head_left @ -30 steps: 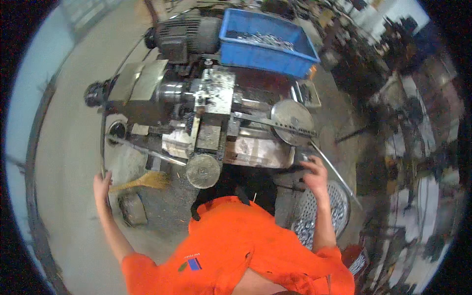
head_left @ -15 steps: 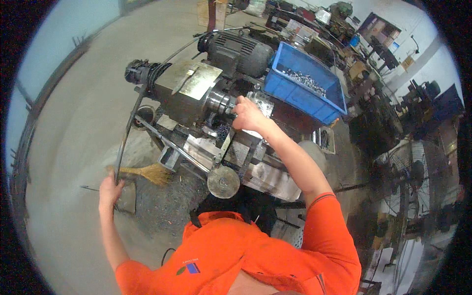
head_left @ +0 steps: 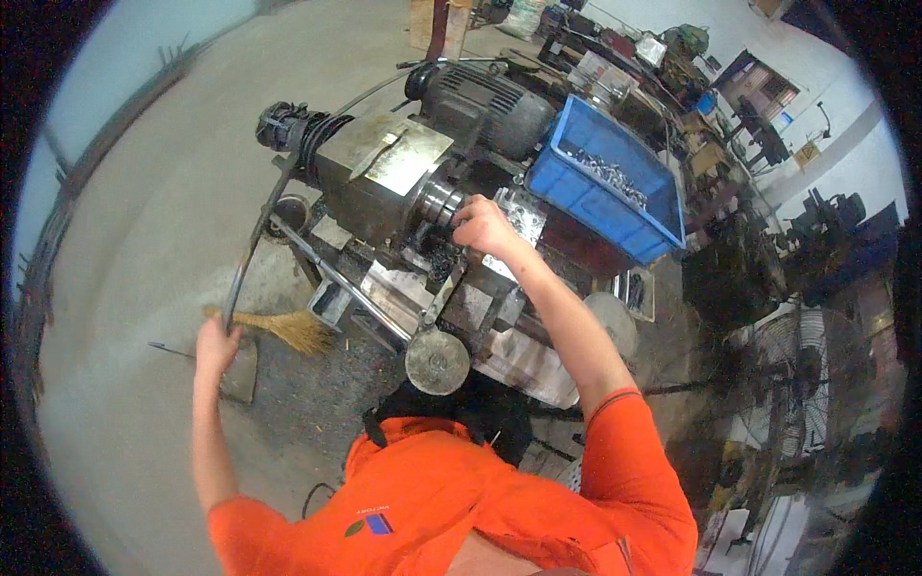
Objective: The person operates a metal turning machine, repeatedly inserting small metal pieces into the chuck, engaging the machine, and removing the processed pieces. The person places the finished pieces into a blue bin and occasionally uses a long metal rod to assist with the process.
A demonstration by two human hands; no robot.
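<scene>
My left hand [head_left: 218, 346] is wrapped round the lower end of a long dark metal lever [head_left: 252, 245], which slants up along the left side of a small lathe [head_left: 370, 197]. At the lathe's round steel chuck [head_left: 439, 204], my right hand [head_left: 485, 228] is closed with its fingertips right at the front face. Whatever those fingers pinch is hidden behind them. A flat metal plate with a tool lying across it [head_left: 379, 156] tops the headstock. Below my right hand are the carriage, dark with chips, and a round metal handwheel [head_left: 437, 362].
A blue plastic crate [head_left: 610, 182] of small metal parts stands right of the dark motor [head_left: 485, 110]. A straw broom [head_left: 293, 329] lies on the floor by my left hand, near a dustpan [head_left: 239, 374]. More machinery and a fan [head_left: 807, 384] fill the right side.
The view has shifted slightly. My right hand has moved a little closer to the chuck face. My left hand keeps its grip on the lever.
</scene>
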